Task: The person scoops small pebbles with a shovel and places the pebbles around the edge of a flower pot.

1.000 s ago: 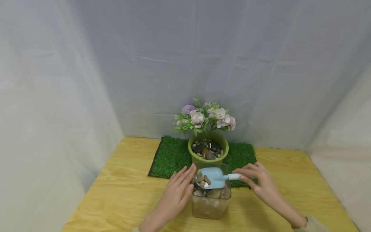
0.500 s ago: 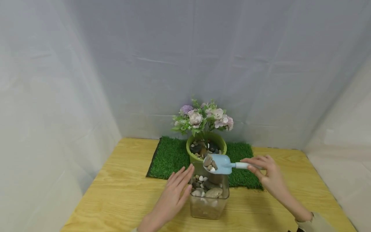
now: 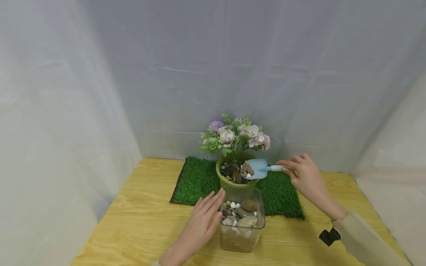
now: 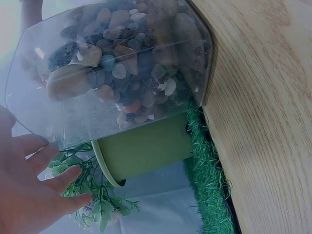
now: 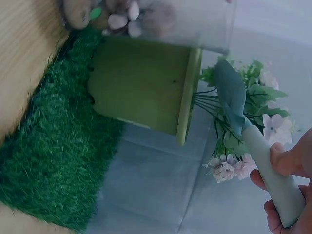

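Note:
My right hand [image 3: 307, 181] grips the white handle of a small light-blue hand shovel [image 3: 260, 169], which carries several pebbles [image 3: 246, 169] at its front. The blade hovers over the right side of a green flower pot [image 5: 141, 87] with artificial flowers [image 3: 227, 136] and stones in it. In the right wrist view the blade appears above the pot's rim, overlapping the stems. My left hand [image 3: 201, 218] has its fingers straight against the left side of a clear plastic container [image 3: 240, 240]. Pebbles and larger stones [image 4: 68, 83] fill the lower part of this container.
The pot stands on a green artificial grass mat [image 3: 199, 181], with the container directly in front of it. Both are on a wooden table [image 3: 133, 221]. Whitish sheeting [image 3: 166, 92] surrounds the table at the back and sides.
My right hand has raised the pebble-laden shovel from over the container and carried it forward to above the pot. My left hand has stayed at the container.

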Demonstrator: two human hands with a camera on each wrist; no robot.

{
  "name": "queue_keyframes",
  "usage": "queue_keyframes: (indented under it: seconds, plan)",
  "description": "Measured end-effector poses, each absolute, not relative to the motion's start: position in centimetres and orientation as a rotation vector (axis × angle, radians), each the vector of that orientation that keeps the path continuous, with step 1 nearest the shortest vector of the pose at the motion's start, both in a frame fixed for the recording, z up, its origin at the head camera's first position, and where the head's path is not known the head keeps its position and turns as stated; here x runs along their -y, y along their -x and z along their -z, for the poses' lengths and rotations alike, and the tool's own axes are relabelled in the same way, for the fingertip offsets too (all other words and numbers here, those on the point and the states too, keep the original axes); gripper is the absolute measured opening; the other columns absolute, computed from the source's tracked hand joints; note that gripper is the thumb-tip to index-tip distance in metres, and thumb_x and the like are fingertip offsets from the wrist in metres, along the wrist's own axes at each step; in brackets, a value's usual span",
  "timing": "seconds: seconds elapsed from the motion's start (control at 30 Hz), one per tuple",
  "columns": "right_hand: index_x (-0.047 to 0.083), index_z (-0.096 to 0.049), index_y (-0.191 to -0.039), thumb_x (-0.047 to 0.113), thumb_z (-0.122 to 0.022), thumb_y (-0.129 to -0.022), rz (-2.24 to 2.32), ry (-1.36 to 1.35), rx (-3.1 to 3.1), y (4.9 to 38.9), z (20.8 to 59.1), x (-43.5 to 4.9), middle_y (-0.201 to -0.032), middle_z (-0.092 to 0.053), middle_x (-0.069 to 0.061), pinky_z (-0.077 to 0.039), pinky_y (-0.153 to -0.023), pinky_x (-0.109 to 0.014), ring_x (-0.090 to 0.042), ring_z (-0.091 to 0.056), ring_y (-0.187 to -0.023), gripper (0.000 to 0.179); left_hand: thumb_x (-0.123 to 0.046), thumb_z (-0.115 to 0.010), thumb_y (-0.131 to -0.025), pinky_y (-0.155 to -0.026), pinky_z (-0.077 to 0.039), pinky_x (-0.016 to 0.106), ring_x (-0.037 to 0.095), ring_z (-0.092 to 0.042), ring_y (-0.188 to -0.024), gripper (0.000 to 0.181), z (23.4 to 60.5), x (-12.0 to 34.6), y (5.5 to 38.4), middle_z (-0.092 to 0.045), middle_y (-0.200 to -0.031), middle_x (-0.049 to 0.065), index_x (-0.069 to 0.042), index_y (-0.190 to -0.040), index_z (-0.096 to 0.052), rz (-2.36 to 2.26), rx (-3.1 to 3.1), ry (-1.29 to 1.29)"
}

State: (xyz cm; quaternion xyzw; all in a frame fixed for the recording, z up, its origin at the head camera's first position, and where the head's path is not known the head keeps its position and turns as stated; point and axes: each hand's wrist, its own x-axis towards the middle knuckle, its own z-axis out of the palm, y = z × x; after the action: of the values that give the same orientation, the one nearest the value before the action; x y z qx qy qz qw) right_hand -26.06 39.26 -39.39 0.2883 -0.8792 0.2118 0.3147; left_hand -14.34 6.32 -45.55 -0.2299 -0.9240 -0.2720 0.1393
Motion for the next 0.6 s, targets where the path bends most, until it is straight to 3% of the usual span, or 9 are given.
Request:
queue_keyframes:
  seconds: [0.6]
  plan:
    - [0.002, -0.080, -0.099, -0.006, -0.077, -0.081, -0.368, -0.754, 2.259, 26.8, 38.7, -40.9, -0.083, -0.066, -0.012, -0.035, -0.065, -0.036, -0.026, -0.044, -0.074, 0.020, -0.032, -0.042, -0.110, -0.120, -0.021, 0.060, 0.029, -0.032, -0.150, 0.053, 45.7, -6.3, 14.4, -0.027, -0.165, -0.008, -0.017, -0.160, -0.033, 0.807, 2.649, 0.678]
